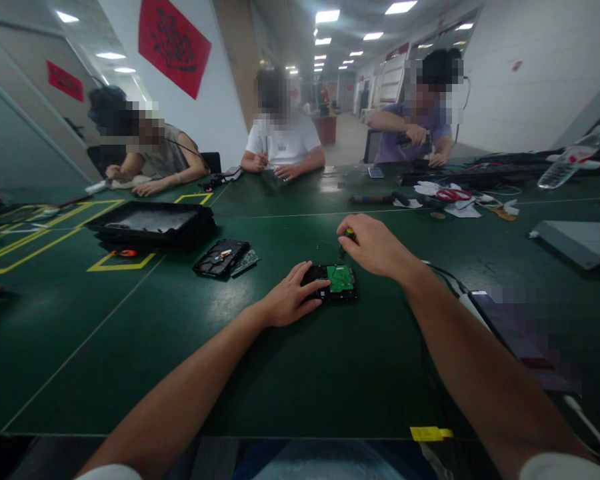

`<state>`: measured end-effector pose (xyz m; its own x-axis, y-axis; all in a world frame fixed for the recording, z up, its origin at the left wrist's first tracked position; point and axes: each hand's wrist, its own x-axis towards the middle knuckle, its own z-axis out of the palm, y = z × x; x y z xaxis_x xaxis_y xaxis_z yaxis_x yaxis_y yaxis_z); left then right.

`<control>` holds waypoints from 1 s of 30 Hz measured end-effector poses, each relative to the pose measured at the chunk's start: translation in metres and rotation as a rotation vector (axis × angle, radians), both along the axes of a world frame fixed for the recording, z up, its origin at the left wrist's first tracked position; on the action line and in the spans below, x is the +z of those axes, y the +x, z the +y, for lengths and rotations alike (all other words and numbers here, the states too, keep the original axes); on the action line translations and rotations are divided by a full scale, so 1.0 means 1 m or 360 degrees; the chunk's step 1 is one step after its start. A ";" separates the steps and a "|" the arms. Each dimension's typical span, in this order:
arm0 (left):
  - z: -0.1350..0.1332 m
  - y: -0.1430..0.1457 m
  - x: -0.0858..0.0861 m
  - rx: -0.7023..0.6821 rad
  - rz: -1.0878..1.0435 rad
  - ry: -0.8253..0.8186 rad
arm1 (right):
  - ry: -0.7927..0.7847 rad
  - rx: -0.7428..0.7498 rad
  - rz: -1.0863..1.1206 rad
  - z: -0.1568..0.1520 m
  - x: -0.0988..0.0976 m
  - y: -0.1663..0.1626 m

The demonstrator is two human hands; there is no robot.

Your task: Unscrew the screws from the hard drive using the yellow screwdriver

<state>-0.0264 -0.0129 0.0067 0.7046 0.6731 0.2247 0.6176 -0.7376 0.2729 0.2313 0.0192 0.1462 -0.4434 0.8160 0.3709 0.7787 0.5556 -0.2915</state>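
Note:
A black hard drive with a green circuit board facing up lies on the table in front of me. My left hand grips its left end, thumb along the near edge, one finger reaching across the top towards the board. Above the far right corner of the drive, my right hand is closed around a screwdriver with a yellow and dark handle. The screwdriver points down at the drive's far edge; whether its tip sits in a screw is too small to tell.
Left of the drive lie another black drive and a loose circuit board. Stacked black trays stand farther left. A phone and cables are at my right, with a grey metal box beyond. Several people sit across the green table.

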 end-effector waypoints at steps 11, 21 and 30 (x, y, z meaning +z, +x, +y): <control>0.000 0.000 0.001 0.0002 -0.0023 0.0003 | 0.0002 0.0026 0.0015 0.000 0.000 0.000; 0.000 0.001 0.000 0.0002 -0.0018 0.0021 | 0.0034 0.0043 -0.0015 -0.001 0.003 -0.001; -0.001 0.000 0.000 0.0010 0.0002 0.0021 | 0.0022 -0.0005 0.0046 0.001 0.000 0.000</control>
